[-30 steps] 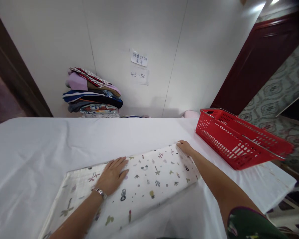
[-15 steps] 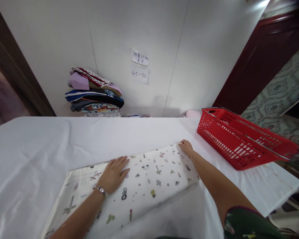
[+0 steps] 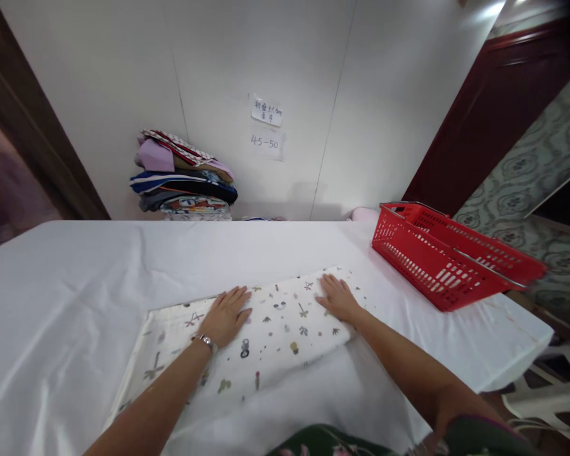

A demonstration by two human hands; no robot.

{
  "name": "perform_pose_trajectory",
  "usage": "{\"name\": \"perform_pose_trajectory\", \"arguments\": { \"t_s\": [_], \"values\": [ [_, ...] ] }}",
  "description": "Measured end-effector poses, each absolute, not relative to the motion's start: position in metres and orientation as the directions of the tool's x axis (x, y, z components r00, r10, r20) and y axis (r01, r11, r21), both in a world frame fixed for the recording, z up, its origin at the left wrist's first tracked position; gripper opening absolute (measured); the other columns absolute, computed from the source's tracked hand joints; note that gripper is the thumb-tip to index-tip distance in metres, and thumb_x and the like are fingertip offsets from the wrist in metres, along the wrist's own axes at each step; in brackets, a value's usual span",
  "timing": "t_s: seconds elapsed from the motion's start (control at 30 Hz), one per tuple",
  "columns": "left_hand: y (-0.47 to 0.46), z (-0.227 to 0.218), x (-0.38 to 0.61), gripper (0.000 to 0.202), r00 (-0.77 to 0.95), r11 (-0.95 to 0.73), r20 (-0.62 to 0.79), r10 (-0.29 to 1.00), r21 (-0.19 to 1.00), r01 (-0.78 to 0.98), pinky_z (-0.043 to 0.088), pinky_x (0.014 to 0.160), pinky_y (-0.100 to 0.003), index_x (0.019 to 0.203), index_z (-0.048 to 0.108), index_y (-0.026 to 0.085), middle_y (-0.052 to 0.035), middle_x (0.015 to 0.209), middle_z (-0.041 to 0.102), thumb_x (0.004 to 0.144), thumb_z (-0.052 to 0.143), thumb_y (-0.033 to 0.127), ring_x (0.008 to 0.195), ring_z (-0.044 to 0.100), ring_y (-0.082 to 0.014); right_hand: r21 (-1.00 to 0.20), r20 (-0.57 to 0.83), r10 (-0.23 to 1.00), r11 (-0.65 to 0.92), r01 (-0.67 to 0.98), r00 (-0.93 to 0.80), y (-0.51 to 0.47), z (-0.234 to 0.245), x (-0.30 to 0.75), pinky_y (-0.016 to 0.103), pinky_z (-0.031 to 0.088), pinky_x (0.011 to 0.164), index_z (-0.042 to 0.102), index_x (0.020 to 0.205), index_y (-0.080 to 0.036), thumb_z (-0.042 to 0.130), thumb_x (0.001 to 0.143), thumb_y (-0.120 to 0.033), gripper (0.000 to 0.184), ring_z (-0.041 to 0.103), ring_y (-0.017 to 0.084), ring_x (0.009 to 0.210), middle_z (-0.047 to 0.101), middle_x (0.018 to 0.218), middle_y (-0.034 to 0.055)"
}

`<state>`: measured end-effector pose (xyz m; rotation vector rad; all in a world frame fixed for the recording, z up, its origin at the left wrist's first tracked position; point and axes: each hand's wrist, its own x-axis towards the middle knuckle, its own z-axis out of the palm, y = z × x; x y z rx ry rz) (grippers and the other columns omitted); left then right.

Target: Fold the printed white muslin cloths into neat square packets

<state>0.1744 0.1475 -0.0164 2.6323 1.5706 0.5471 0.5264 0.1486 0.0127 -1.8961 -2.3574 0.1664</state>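
Observation:
A folded white cloth (image 3: 275, 329) printed with small plants and figures lies on the white-covered table (image 3: 76, 285). My left hand (image 3: 225, 313), with a watch on the wrist, lies flat and open on the middle of the cloth. My right hand (image 3: 336, 297) rests flat and open on the cloth's right part, fingers spread toward the far edge. Neither hand holds anything.
A red plastic basket (image 3: 446, 259) stands at the table's right end, tilted. A stack of folded clothes (image 3: 183, 183) lies against the white wall behind the table. Two paper notes (image 3: 266, 126) hang on the wall. A dark red door is at the right.
My right hand has slid left from the cloth's far right corner onto its surface. The left hand has stayed flat in place. The view has shifted slightly.

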Motion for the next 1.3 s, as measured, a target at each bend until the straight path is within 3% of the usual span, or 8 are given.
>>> {"name": "perform_pose_trajectory", "arguments": {
  "t_s": [0.1, 0.3, 0.67, 0.77, 0.93, 1.03, 1.17, 1.3],
  "values": [
    [0.149, -0.018, 0.174, 0.047, 0.437, -0.494, 0.269, 0.858, 0.198, 0.847, 0.022, 0.104, -0.042, 0.126, 0.045, 0.023, -0.0041, 0.136, 0.040, 0.086, 0.033, 0.044, 0.127, 0.031, -0.0203, -0.122, -0.040, 0.999, 0.026, 0.992, -0.031, 0.131, 0.005, 0.538, 0.042, 0.007, 0.105, 0.027, 0.137, -0.020, 0.028, 0.085, -0.055, 0.063, 0.012, 0.022, 0.133, 0.018, 0.145, 0.0068],
    [0.151, -0.017, 0.175, 0.048, 0.440, -0.483, 0.235, 0.867, 0.175, 0.858, 0.021, 0.105, -0.041, 0.128, 0.043, 0.024, -0.0037, 0.137, 0.037, 0.086, 0.030, 0.043, 0.128, 0.030, -0.0199, -0.081, 0.040, 0.994, -0.102, 0.991, 0.106, 0.115, 0.006, 0.573, 0.046, 0.014, 0.103, 0.028, 0.136, -0.018, 0.030, 0.086, -0.053, 0.061, 0.014, 0.024, 0.133, 0.019, 0.145, 0.0097],
    [0.141, -0.001, 0.184, 0.046, 0.397, -0.416, 0.135, 0.908, 0.184, 0.890, 0.017, 0.106, -0.045, 0.129, 0.041, 0.021, -0.0049, 0.141, 0.031, 0.087, 0.030, 0.037, 0.131, 0.022, -0.0215, -0.042, -0.027, 0.990, -0.141, 0.989, 0.139, 0.101, -0.001, 0.603, 0.048, 0.022, 0.101, 0.029, 0.135, -0.014, 0.029, 0.086, -0.048, 0.060, 0.017, 0.025, 0.132, 0.019, 0.145, 0.0106],
    [0.131, 0.004, 0.194, 0.046, 0.332, -0.353, 0.140, 0.933, 0.160, 0.922, 0.012, 0.106, -0.050, 0.129, 0.042, 0.021, -0.0070, 0.142, 0.027, 0.086, 0.034, 0.037, 0.132, 0.019, -0.0248, -0.019, 0.058, 0.996, -0.071, 0.997, 0.072, 0.108, 0.013, 0.582, 0.050, 0.015, 0.103, 0.030, 0.135, -0.014, 0.030, 0.086, -0.048, 0.060, 0.011, 0.025, 0.133, 0.015, 0.146, 0.0096],
    [0.105, 0.007, 0.220, 0.055, 0.399, -0.429, 0.198, 0.895, 0.142, 0.892, 0.008, 0.107, -0.048, 0.131, 0.038, 0.023, -0.0044, 0.145, 0.022, 0.086, 0.029, 0.052, 0.133, 0.015, -0.0236, -0.116, 0.097, 0.954, 0.293, 0.949, -0.283, 0.123, 0.037, 0.491, 0.043, 0.009, 0.106, 0.026, 0.137, -0.016, 0.022, 0.086, -0.054, 0.064, 0.007, 0.022, 0.134, 0.013, 0.146, 0.0075],
    [0.097, 0.003, 0.225, 0.063, 0.311, -0.327, 0.115, 0.943, 0.159, 0.932, 0.007, 0.107, -0.049, 0.133, 0.033, 0.025, -0.0032, 0.145, 0.020, 0.083, 0.024, 0.061, 0.134, 0.013, -0.0238, -0.147, 0.075, 0.891, 0.454, 0.879, -0.447, 0.133, 0.036, 0.440, 0.041, 0.005, 0.106, 0.022, 0.138, -0.016, 0.021, 0.085, -0.058, 0.068, 0.004, 0.022, 0.134, 0.011, 0.147, 0.0071],
    [0.097, -0.001, 0.223, 0.067, 0.258, -0.260, 0.038, 0.965, 0.193, 0.946, 0.007, 0.107, -0.048, 0.136, 0.028, 0.026, -0.0014, 0.146, 0.017, 0.081, 0.019, 0.064, 0.134, 0.011, -0.0231, -0.148, -0.017, 0.874, 0.479, 0.865, -0.486, 0.148, 0.015, 0.418, 0.043, 0.004, 0.106, 0.024, 0.138, -0.019, 0.022, 0.085, -0.057, 0.066, 0.007, 0.022, 0.134, 0.016, 0.146, 0.0057],
    [0.100, 0.004, 0.207, 0.067, 0.235, -0.234, 0.013, 0.972, 0.185, 0.954, 0.006, 0.108, -0.047, 0.135, 0.030, 0.026, -0.0005, 0.145, 0.019, 0.081, 0.023, 0.064, 0.134, 0.011, -0.0231, -0.132, 0.019, 0.872, 0.488, 0.863, -0.490, 0.156, -0.007, 0.428, 0.044, 0.006, 0.106, 0.024, 0.138, -0.020, 0.020, 0.086, -0.057, 0.064, 0.009, 0.022, 0.134, 0.018, 0.146, 0.0048]
  ]
}}
